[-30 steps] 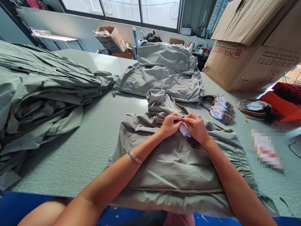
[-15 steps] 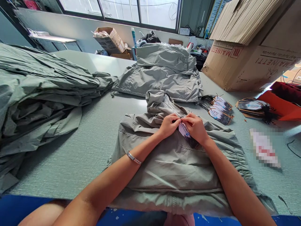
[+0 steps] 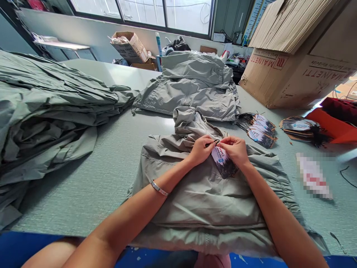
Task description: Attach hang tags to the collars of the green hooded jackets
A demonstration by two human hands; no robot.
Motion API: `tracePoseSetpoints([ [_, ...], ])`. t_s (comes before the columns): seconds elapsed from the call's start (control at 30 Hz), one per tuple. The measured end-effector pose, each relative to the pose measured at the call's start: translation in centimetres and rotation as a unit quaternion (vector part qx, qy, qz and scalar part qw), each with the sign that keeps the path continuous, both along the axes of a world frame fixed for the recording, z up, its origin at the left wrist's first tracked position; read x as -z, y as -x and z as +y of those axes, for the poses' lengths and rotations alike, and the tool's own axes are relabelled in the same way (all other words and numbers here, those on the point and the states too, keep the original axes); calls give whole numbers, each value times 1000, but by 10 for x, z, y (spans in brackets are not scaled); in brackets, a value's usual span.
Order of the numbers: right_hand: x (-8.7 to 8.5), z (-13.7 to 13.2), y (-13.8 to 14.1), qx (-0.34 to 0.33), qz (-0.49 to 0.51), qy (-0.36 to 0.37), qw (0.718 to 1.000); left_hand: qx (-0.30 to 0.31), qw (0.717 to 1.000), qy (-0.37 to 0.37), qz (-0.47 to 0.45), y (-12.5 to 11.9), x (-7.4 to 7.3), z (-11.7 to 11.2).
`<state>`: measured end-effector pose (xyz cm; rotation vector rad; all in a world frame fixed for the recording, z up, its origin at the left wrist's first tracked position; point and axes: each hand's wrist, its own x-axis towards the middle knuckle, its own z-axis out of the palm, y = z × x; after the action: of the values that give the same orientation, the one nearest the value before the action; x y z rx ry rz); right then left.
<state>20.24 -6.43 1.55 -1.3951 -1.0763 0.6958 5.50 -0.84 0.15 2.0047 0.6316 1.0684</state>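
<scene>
A grey-green jacket [image 3: 200, 201] lies folded in front of me, its hood bunched at the far side. Over its collar area, my left hand [image 3: 201, 150] is closed in a pinch on a thin black cord [image 3: 216, 142] that forms a small loop. Close beside it, my right hand [image 3: 236, 152] pinches the top of a hang tag [image 3: 223, 162], where the cord meets it; the fingertips partly hide this spot. The tag is white above with a dark forest print below, and it rests against the jacket.
A folded jacket stack [image 3: 186, 87] lies beyond, and a large garment heap [image 3: 50, 111] fills the left. Right of me are corded tags [image 3: 261, 130], another tag pile [image 3: 299, 126] and a blurred packet [image 3: 314, 175]. A big cardboard box [image 3: 295, 74] stands at the back right.
My right hand has shifted slightly right and its fingers have parted from the left hand's. More of the hang tag and the black loop now shows.
</scene>
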Motion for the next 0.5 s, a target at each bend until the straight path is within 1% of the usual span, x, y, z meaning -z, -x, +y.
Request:
tracePoseSetpoints([
  [0.13,-7,-5,6,35,-32,19,999,-5,1000,-23,1,0,-1,-3],
  [0.23,-10,-9,11,55,-76,16,996,-16,999,-44,7,0,-2,-5],
  [0.33,-8,-11,15,55,-102,9,993,-28,998,-60,13,0,-3,-6],
  [0.5,-1,-9,20,51,-90,-16,995,-33,995,-94,14,1,-3,-7],
])
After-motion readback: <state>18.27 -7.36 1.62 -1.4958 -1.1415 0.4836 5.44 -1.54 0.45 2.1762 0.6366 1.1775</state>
